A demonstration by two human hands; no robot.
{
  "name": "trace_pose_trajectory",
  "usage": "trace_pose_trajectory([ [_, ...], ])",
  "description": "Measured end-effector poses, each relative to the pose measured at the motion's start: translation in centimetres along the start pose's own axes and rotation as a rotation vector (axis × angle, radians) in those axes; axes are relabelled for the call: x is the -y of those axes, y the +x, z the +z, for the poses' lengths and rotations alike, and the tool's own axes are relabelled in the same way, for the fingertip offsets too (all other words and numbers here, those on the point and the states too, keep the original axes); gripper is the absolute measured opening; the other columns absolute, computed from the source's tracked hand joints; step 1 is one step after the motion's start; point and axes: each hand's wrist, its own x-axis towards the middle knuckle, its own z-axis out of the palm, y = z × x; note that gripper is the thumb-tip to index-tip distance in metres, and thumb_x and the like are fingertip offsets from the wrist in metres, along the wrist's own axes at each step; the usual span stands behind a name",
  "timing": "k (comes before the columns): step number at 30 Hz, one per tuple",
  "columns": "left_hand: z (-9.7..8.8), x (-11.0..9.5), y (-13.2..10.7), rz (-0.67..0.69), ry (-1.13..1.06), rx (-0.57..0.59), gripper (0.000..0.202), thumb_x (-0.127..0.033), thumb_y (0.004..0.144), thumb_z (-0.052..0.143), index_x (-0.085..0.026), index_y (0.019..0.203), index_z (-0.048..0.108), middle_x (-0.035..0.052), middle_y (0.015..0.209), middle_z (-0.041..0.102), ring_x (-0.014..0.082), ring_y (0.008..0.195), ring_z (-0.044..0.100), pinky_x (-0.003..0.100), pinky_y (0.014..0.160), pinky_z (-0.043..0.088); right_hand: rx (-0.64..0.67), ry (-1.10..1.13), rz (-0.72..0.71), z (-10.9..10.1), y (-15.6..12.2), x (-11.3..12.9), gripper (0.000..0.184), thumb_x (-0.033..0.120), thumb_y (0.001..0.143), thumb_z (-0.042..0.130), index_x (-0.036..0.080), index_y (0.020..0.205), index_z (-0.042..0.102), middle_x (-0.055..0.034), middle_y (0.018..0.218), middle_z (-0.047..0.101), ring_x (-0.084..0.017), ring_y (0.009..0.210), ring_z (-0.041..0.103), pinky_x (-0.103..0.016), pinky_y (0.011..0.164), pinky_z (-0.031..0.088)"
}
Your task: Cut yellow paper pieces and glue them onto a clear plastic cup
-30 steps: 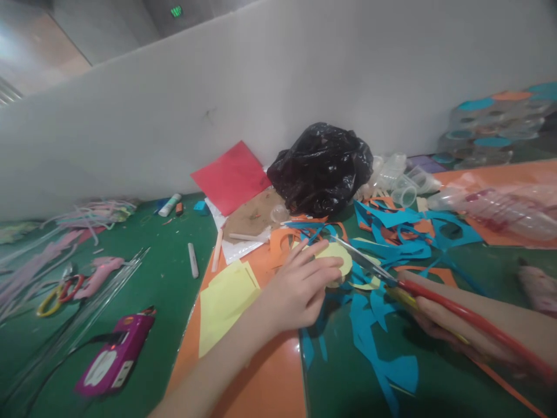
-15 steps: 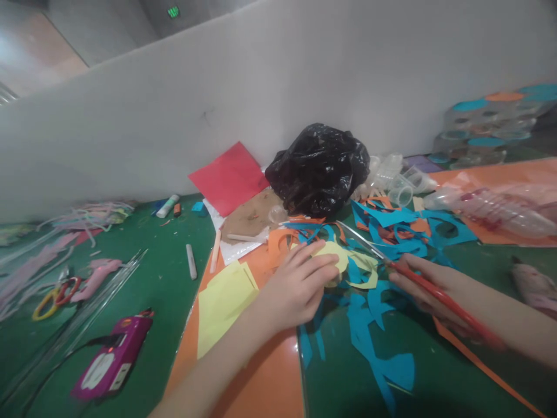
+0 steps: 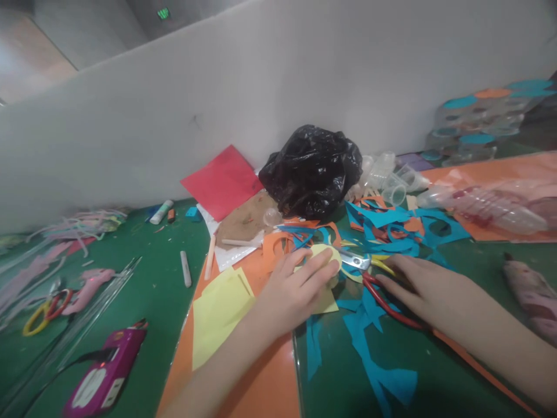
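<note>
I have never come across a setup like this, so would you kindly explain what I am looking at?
There is no robot here: these are a person's own bare hands, seen by a camera worn on the head, looking forward and down. The right hand holds scissors with red and yellow handles, their blades pointing toward a rounded piece of yellow paper. The fingers of the left hand lie over that piece; any grip underneath is hidden. On the green table are blue paper scraps, a red sheet, a black plastic bag, clear plastic cups and, at left, a purple device with a cable.
</note>
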Motion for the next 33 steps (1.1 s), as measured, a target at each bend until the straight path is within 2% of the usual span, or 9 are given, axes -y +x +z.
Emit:
trace_pose_trajectory([
  [3,-0.2,-0.1,0.4,-0.022,-0.032,0.021,0.044,-0.008,0.092,0.050,-0.017,0.135,0.052,0.0040,0.148,0.054,0.0218,0.118,0.050,0.040,0.106,0.045,-0.033,-0.156,-0.298,-0.9,0.2,-0.3,0.048,0.022,0.102,0.021,0.019,0.090,0.067,-0.0131,0.091,0.067,-0.032,0.090,0.062,-0.045,0.072,0.049],
  [5,-0.3,-0.1,0.8,-0.026,-0.031,0.028,0.043,-0.010,0.092,0.050,-0.017,0.134,0.053,0.0036,0.149,0.053,0.0221,0.115,0.050,0.040,0.105,0.045,-0.076,-0.224,-0.386,-1.6,0.5,-0.3,0.049,0.015,0.099,0.021,0.017,0.090,0.069,-0.0155,0.092,0.065,-0.034,0.091,0.059,-0.048,0.071,0.047],
  [7,-0.4,-0.3,1.0,-0.026,-0.008,0.043,0.042,-0.011,0.092,0.050,-0.017,0.134,0.054,0.0023,0.149,0.053,0.0238,0.113,0.051,0.041,0.102,0.047,-0.105,-0.213,-0.405,-1.9,0.7,-0.2,0.047,0.018,0.100,0.024,0.018,0.091,0.070,-0.0150,0.088,0.063,-0.032,0.085,0.057,-0.047,0.069,0.046],
  [9,-0.3,-0.4,1.1,-0.025,0.026,0.060,0.043,-0.012,0.092,0.051,-0.018,0.134,0.054,0.0016,0.149,0.053,0.0265,0.117,0.050,0.043,0.102,0.046,-0.092,-0.135,-0.393,-1.8,0.8,0.1,0.044,0.024,0.103,0.027,0.019,0.093,0.070,-0.0124,0.088,0.063,-0.030,0.084,0.057,-0.045,0.070,0.046],
  [14,0.4,-0.2,0.8,0.011,0.034,0.025,0.042,-0.010,0.092,0.050,-0.015,0.134,0.053,0.0039,0.147,0.055,0.0276,0.139,0.042,0.049,0.118,0.033,-0.022,0.146,-0.248,-1.2,0.9,1.2,0.041,0.035,0.108,0.031,0.020,0.090,0.064,-0.0067,0.092,0.063,-0.022,0.086,0.059,-0.036,0.070,0.048],
  [17,0.9,0.1,0.6,0.027,-0.011,0.020,0.044,-0.009,0.093,0.048,-0.014,0.136,0.050,0.0062,0.147,0.054,0.0263,0.142,0.042,0.048,0.118,0.036,-0.034,0.238,-0.218,-1.5,0.8,1.8,0.039,0.038,0.108,0.030,0.020,0.094,0.063,-0.0060,0.094,0.063,-0.020,0.087,0.060,-0.034,0.075,0.049],
  [23,1.3,0.2,0.4,-0.001,-0.079,0.023,0.050,-0.007,0.092,0.047,-0.016,0.141,0.045,0.0094,0.148,0.053,0.0255,0.147,0.036,0.048,0.116,0.042,0.019,0.245,-0.194,-1.8,0.7,2.0,0.039,0.038,0.108,0.031,0.020,0.097,0.064,-0.0077,0.098,0.063,-0.023,0.093,0.060,-0.037,0.078,0.050],
  [28,2.1,0.4,0.1,0.003,-0.122,-0.078,0.055,-0.006,0.091,0.047,-0.018,0.144,0.042,0.0108,0.146,0.055,0.0238,0.147,0.037,0.051,0.117,0.040,0.048,0.193,-0.241,-1.7,1.2,1.4,0.035,0.032,0.106,0.036,0.018,0.093,0.065,-0.0084,0.094,0.062,-0.022,0.087,0.059,-0.035,0.074,0.050],
  [33,2.5,0.6,-0.1,0.008,-0.089,-0.155,0.052,-0.008,0.090,0.053,-0.016,0.141,0.045,0.0146,0.141,0.058,0.0269,0.147,0.037,0.052,0.114,0.041,0.029,0.182,-0.270,-2.0,1.4,1.7,0.033,0.030,0.105,0.038,0.017,0.091,0.066,-0.0083,0.091,0.062,-0.021,0.086,0.058,-0.034,0.075,0.050],
])
